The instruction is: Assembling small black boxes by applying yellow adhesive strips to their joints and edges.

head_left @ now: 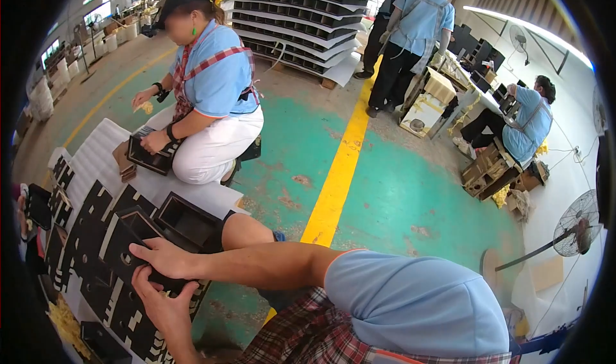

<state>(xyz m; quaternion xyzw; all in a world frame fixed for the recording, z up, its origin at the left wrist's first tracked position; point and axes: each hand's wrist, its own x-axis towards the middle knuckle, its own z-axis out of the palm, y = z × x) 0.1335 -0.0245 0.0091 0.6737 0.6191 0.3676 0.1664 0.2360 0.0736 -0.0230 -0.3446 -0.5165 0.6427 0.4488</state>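
A black box [117,239] with a round hole in its face is between my two hands, over a spread of black boards. My right hand [165,259] comes in from the right, its thumb and fingers closed on the box's near side. Just below, my left hand [165,306] grips the lower edge with bent fingers; its fingertips are partly hidden. Right behind my right hand stands an open black box [186,223] with an empty inside. Flat black boards [86,219] with white strips and holes lie under and around the held box.
Across the white sheets [99,147], a co-worker [215,75] crouches over another black box [149,155]. Stacked trays [298,24] stand behind. Other people work farther right, near a floor fan [577,226]. A yellow line [337,178] crosses the green floor.
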